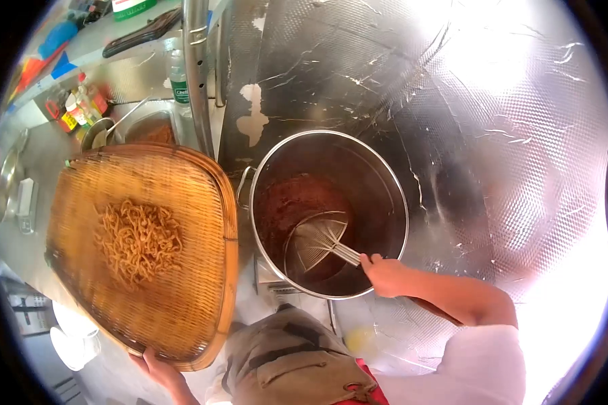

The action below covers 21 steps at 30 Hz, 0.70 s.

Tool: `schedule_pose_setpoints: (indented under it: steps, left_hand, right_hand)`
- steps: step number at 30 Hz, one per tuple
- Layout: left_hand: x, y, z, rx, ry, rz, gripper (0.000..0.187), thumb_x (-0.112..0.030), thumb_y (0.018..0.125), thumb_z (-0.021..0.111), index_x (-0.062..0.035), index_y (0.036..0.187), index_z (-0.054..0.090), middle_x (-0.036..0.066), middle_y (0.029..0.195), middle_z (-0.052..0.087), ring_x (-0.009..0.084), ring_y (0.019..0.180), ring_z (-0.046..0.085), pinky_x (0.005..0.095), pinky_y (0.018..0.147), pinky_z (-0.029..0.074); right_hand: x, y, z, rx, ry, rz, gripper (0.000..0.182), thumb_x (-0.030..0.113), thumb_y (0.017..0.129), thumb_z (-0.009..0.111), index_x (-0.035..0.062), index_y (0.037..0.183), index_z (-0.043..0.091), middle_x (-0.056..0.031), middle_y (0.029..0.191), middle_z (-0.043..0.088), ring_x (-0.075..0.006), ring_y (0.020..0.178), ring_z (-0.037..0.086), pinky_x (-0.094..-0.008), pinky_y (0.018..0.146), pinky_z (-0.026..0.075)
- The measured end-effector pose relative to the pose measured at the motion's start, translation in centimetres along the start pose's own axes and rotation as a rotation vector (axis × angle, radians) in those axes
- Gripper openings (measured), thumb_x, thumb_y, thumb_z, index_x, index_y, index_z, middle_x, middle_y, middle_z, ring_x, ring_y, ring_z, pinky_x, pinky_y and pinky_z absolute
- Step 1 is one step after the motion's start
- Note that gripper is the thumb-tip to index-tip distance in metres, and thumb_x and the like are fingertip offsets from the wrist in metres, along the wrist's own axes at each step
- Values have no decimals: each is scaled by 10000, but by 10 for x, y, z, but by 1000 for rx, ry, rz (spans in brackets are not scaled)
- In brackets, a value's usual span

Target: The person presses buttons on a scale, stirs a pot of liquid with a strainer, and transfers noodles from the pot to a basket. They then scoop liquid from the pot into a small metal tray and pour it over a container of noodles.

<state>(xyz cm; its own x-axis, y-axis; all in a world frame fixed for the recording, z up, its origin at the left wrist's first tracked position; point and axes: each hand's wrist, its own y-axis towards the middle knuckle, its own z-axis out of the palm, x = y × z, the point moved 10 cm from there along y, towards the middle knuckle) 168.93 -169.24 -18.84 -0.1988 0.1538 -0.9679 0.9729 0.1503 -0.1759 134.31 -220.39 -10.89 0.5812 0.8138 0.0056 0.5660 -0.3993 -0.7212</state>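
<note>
My left hand [157,370] grips the lower rim of a large woven bamboo tray [199,223], its fingers partly hidden under the edge. A heap of golden-brown, fried-looking strips [140,239] lies in the middle of the tray. With my right hand [385,275] I hold the handle of a wire skimmer [321,239], fingers wrapped round it. The skimmer's fan-shaped head is inside a tall metal pot [407,209], over or in dark reddish-brown liquid [297,196]. I cannot make out any food in the skimmer. The pot stands just right of the tray.
Dented, shiny metal sheeting [452,155] lines the area behind and right of the pot. A metal post [197,81] rises behind the tray. Beyond it stand bottles [81,104], a container of reddish-brown contents [157,128] and a clear green-labelled bottle [179,81].
</note>
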Motion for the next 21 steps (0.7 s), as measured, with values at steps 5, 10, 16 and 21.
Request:
schedule_pose_setpoints:
  steps: [5, 10, 16, 21]
  left_hand:
    - [-12, -10, 3, -22, -47, 8, 582, -89, 839, 457, 4, 1403, 347, 115, 1339, 459, 237, 1174, 457, 342, 1003, 355]
    - [1, -2, -11, -58, 86, 58, 576, -92, 841, 462, 1, 1399, 353, 110, 1318, 472, 227, 1168, 462, 337, 996, 359]
    - [8, 3, -19, -16, 22, 87, 539, -92, 841, 461, -2, 1367, 388, 99, 1285, 486, 218, 1150, 467, 333, 989, 360]
    - [3, -2, -20, -54, 122, 53, 492, -103, 860, 460, -9, 1341, 419, 88, 1263, 499, 204, 1140, 469, 321, 985, 356]
  right_hand:
    - [-26, -16, -43, -282, 156, 33, 694, 110, 792, 603, -39, 1396, 295, -285, 1057, 510, -447, 830, 595, -482, 734, 510]
    - [-52, 71, -48, -461, 81, -88, 616, 155, 849, 578, -75, 1360, 323, -296, 972, 536, -435, 742, 610, -489, 665, 516]
    - [-91, 172, -27, -370, -153, 49, 378, 95, 833, 560, -75, 1167, 511, -255, 936, 599, -393, 785, 659, -446, 682, 553]
    - [-126, 191, -21, -108, -264, 105, 159, 90, 827, 573, -4, 857, 699, -180, 958, 681, -307, 853, 693, -396, 698, 556]
